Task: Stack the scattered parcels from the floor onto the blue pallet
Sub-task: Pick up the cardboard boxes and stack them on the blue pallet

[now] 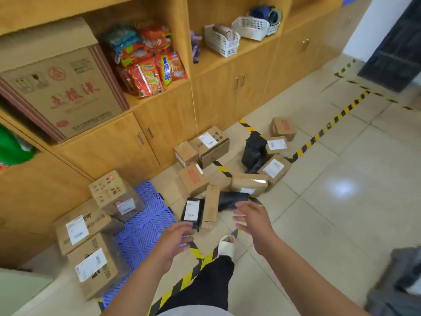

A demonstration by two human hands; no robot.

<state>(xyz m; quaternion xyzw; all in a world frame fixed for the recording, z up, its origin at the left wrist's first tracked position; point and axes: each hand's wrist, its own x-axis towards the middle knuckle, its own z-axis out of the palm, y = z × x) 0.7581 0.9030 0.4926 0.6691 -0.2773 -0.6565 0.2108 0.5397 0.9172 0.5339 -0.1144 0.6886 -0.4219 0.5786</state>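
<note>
The blue pallet (148,226) lies on the floor at lower left. Three labelled cardboard boxes rest on it: one at the back (116,195), one in the middle (82,226), one nearest me (95,265). Several parcels lie scattered on the tiles past the pallet: a black labelled packet (192,210), a narrow brown box (211,206), a black bag (232,199) and more brown boxes (249,184). My left hand (175,240) hovers open just short of the black packet. My right hand (252,220) is open above the black bag. Neither hand holds anything.
Wooden cabinets (145,137) run along the left, shelves holding a big carton (61,87), snack packs (148,62) and white baskets (222,41). Yellow-black tape (330,126) crosses the tiled floor. My sandalled foot (226,245) stands near the pallet. A grey bundle (401,281) lies at lower right.
</note>
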